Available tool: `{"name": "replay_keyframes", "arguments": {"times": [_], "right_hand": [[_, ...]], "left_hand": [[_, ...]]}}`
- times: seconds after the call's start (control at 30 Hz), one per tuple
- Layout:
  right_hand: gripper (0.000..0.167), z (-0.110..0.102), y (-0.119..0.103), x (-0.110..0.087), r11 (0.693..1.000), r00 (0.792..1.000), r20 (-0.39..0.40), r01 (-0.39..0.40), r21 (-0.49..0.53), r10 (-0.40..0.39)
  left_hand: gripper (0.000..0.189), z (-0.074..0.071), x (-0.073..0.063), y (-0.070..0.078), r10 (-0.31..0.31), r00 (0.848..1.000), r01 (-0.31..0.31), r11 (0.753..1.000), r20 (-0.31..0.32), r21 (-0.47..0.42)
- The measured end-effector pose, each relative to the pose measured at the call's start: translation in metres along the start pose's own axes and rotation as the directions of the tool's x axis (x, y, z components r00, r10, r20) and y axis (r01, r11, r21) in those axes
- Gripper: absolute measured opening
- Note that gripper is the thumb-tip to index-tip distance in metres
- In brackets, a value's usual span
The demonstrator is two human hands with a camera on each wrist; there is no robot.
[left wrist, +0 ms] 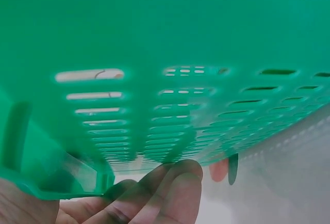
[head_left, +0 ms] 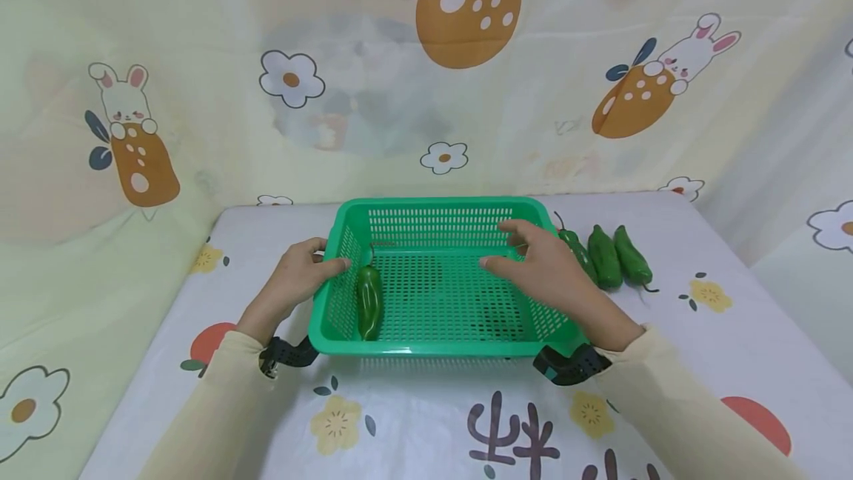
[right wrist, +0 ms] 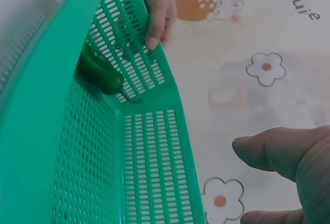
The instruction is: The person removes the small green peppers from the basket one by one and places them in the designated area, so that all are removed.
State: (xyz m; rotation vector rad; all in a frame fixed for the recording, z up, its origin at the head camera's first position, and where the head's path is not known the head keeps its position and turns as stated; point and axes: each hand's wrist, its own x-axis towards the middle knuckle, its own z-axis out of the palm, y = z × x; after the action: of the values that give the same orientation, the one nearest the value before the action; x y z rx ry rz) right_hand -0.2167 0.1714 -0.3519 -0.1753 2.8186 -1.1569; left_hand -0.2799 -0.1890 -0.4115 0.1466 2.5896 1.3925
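Note:
A green plastic basket (head_left: 426,349) with slotted walls stands on the cloth in the middle of the head view. Inside it, along the left wall, lies one green pepper (head_left: 369,304), its stem toward the back. My left hand (head_left: 293,272) grips the basket's left rim, thumb over the top. The left wrist view shows its fingers (left wrist: 178,190) curled against the outside of the slotted wall. Over the basket's right part hovers my right hand (head_left: 543,261), thumb and fingers spread with nothing between them. In the right wrist view its thumb (right wrist: 273,149) is apart from the rim.
Three green peppers (head_left: 604,258) lie on the cloth just right of the basket, one partly hidden by my right hand. A printed curtain (head_left: 360,132) hangs behind the table. The patterned tablecloth (head_left: 413,421) extends in front of the basket.

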Motion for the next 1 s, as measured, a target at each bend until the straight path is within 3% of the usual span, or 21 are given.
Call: {"name": "replay_keyframes", "arguments": {"times": [0.8,1.0], "right_hand": [[0.073,0.064,-0.047,0.047,0.998,0.983,0.181,-0.034,0.053,0.024],[0.073,0.076,-0.054,0.056,0.99,0.97,0.238,-0.068,0.123,0.038]], "left_hand": [[0.051,0.0,-0.001,-0.001,0.005,1.0,-0.005,1.0,-0.013,-0.001],[0.051,0.0,0.0,-0.001,-0.002,1.0,0.002,1.0,-0.01,-0.004]]}}
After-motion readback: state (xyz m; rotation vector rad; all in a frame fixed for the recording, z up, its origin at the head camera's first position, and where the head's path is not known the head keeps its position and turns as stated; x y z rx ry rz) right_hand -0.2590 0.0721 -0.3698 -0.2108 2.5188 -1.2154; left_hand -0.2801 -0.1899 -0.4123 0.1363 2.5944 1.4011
